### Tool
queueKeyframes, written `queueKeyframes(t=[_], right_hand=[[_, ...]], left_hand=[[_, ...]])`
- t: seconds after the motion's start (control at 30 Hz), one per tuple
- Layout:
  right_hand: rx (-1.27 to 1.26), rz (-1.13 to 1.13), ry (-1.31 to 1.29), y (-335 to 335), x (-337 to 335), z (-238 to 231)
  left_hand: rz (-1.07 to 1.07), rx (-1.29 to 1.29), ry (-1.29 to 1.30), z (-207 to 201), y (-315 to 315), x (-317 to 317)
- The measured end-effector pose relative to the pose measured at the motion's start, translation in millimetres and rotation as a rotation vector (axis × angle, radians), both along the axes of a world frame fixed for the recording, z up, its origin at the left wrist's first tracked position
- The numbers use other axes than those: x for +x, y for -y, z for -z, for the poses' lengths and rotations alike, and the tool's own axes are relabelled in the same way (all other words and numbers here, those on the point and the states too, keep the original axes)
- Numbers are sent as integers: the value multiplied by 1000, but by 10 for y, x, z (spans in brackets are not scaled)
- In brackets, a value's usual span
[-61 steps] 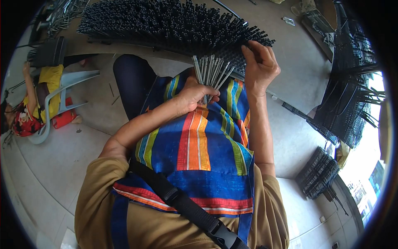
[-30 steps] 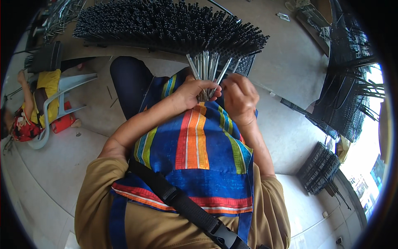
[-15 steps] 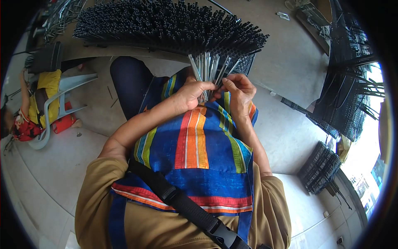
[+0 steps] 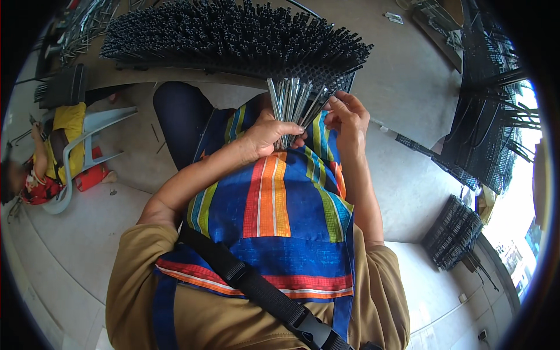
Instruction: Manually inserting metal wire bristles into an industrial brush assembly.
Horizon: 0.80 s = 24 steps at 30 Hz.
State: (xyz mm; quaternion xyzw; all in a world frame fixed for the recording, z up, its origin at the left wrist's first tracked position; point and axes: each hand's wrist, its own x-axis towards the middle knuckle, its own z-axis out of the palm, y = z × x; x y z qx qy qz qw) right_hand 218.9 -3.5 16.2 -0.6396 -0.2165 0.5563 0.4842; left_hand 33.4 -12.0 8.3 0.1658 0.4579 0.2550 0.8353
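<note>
A brown shirt (image 4: 140, 274) is covering the person's shoulders and upper arms, closest to us. A black strap (image 4: 256, 286) is crossing the chest at a slant, with a black buckle (image 4: 315, 328) sitting near its low end. Under the strap, a blue apron (image 4: 303, 204) with bright stripes is hanging down over the lap. A dark trouser leg (image 4: 181, 125) is sticking out to the left of it.

The left hand (image 4: 270, 134) is holding a bunch of thin silver sticks (image 4: 290, 105) over the lap. Its grip is closed tight around their low ends, with the thumb lying across the front. The tops of the sticks are pointing away from the person and spreading out like a fan.

The right hand (image 4: 350, 119) is staying close, at the right side of the fan. Its thumb and fingers are bending in toward the top of a dark stick (image 4: 318, 108) there. The gap between them is looking narrow, but I cannot tell if they are pinching it.

Just past the hands, lots of black sticks (image 4: 233, 41) are standing packed together in a black tray (image 4: 344, 81) full of holes. The tray is sitting on a brown-grey table (image 4: 402, 76).

Off to the left, another person in a yellow cloth (image 4: 69, 140) is sitting on a pale chair (image 4: 111, 119). Far to the right, black mesh pieces (image 4: 478, 140) are lying in a pile, and a dark bundle (image 4: 452, 232) is resting below them.
</note>
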Motion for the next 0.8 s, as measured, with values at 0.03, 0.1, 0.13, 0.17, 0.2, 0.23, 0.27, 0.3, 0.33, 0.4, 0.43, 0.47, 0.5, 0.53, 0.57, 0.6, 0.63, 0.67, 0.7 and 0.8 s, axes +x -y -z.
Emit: queueKeyframes(t=[0.03,0.1,0.13,0.17,0.2,0.23,0.27,0.3,0.33,0.4,0.43,0.47,0.5,0.53,0.57,0.6,0.63,0.67,0.7,0.8], right_hand=[[16,-5,-104,-8,22,44],[33,-10,-208,-5,70,89],[22,-53,-212,-3,89,92],[12,-96,-216,-1,99,90],[12,-96,-216,-6,106,79],[10,-147,-176,-21,108,50],[8,-199,-136,-29,110,34],[8,-198,-136,-28,108,46],[0,-236,-115,-26,109,66],[-9,-272,-93,-20,120,75],[-7,-293,-61,-18,122,73],[-4,-314,-29,-15,124,69],[-4,-314,-27,-16,116,57],[-5,-255,-35,-24,102,38],[-5,-196,-44,-32,94,14],[-5,-198,-44,-28,94,-35],[98,-93,53,-16,93,-99],[201,12,148,-15,90,-130],[285,85,168,-26,113,-121],[518,187,233,-141,135,-216]], left_hand=[[0,1,-1,-7,-5,-7],[81,-17,23,-17,-16,-18],[81,-16,22,-17,-14,-10],[82,-16,22,-20,-13,-5],[69,-17,19,-26,-13,0],[56,-17,15,-35,-14,6],[56,-16,15,-43,-14,16],[45,8,-4,-53,-12,27],[35,31,-21,-65,-11,43],[56,83,-48,-101,-6,70],[74,134,-77,-110,-5,77],[74,135,-76,-77,9,90],[-3,217,-108,-10,40,106],[-82,299,-141,13,51,117],[-104,319,-144,39,35,92],[-105,319,-144,63,30,73],[-79,188,-201,17,2,63],[-54,57,-257,-9,-16,49],[3,-58,-242,35,-49,24],[-42,64,-167,65,-3,10]])
